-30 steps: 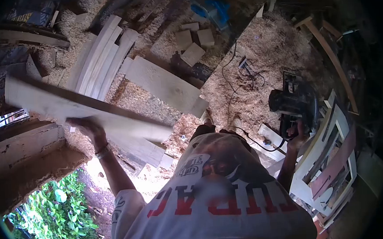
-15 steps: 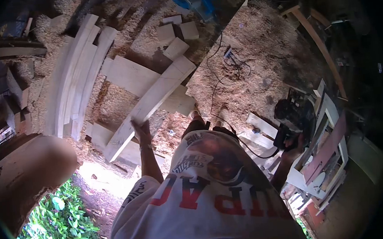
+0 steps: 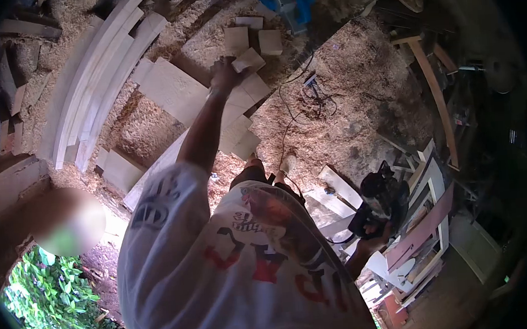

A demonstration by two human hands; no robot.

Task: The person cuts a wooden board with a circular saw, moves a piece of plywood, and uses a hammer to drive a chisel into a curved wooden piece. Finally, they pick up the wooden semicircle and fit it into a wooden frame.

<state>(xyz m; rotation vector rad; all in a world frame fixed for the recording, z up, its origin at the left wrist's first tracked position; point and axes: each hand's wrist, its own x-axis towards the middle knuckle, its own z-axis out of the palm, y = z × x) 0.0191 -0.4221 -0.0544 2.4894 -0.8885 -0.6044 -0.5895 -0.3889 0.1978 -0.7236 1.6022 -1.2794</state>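
My left hand [image 3: 227,76] reaches far forward, its fingers closed at the near-left edge of a small wooden block [image 3: 249,60]. This block sits at the far end of a long pale beam [image 3: 250,91], much of which is hidden behind my left arm. Down at my right side, my right hand [image 3: 376,240] grips the handle of a black corded power tool [image 3: 380,196]. The tool hangs beside a stack of wooden frames.
Long curved-looking boards [image 3: 95,78] lie at left. More blocks [image 3: 270,42] sit beyond my left hand, near a blue tool [image 3: 292,6]. A black cable [image 3: 283,123] runs over shavings [image 3: 356,91] near my feet. Wooden frames [image 3: 423,220] lean at right.
My left hand has left the near part of the long beam and moved forward to the small block. My right hand keeps hold of the power tool. The view has shifted.
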